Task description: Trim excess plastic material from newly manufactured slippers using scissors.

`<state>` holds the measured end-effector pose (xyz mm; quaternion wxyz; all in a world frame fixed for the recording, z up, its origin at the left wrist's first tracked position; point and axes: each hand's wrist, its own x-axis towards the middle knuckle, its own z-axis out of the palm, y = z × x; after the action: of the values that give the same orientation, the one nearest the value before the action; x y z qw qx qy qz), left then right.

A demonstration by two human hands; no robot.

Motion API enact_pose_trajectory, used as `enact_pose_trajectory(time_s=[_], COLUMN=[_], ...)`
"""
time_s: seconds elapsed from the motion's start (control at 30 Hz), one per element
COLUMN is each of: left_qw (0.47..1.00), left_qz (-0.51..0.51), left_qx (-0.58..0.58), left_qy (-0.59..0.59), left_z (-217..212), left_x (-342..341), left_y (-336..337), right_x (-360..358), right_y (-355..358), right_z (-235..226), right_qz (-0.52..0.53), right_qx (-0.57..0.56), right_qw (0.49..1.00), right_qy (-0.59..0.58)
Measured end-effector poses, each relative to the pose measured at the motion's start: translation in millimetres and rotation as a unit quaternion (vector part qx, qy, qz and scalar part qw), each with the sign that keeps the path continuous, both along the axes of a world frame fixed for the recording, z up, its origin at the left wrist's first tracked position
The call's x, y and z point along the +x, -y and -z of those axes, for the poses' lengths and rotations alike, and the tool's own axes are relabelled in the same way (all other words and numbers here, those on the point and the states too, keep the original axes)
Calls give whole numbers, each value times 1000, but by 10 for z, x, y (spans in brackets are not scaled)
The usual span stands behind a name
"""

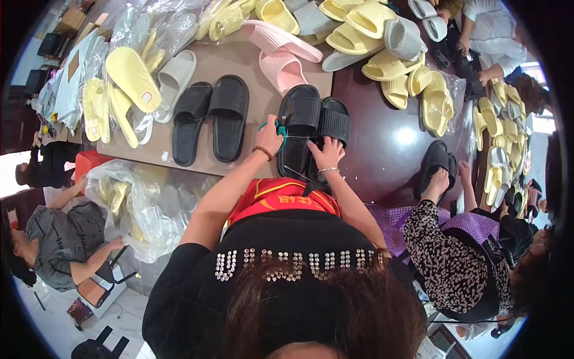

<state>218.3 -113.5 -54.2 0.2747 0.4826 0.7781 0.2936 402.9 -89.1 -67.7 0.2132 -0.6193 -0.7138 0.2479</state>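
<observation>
In front of me a pair of black slide slippers (300, 110) lies side by side at the table's near edge, toes away from me. My left hand (272, 142), with a brown bead bracelet, is closed around teal-handled scissors (282, 133) over the left slipper. A thin pale line runs from there toward my other hand. My right hand (327, 157), wearing a light bangle, grips the right black slipper (336, 122) near its strap, thumb toward the left one. Another black slipper pair (229, 116) lies to the left.
Pink slippers (281, 63) lie beyond, with yellow slippers (133, 78) and grey ones around, some in clear plastic. At the right a co-worker's hand (439, 179) holds a black slipper (436, 160). At the left a person handles a clear plastic bag (140, 206).
</observation>
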Motion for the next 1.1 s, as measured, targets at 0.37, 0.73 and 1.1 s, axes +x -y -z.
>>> enact_pose_trajectory(time_s=[0.37,0.73,1.1], left_qw=[998,936,990], left_qz=[58,114,103], left_qx=[-2,-46,93], left_qy=[-21,331,-16], left_z=[-215,-1202,-1108], left_x=[-189,-66,-188], left_y=[142,169,-325], right_x=[-417,-357,-411], right_y=[-103,5,-131], right_z=[301,-130,-77], right_qz=[94,31,48], right_qx=[96,107,121], right_qw=[990,993,989], right_qy=[37,45,-66])
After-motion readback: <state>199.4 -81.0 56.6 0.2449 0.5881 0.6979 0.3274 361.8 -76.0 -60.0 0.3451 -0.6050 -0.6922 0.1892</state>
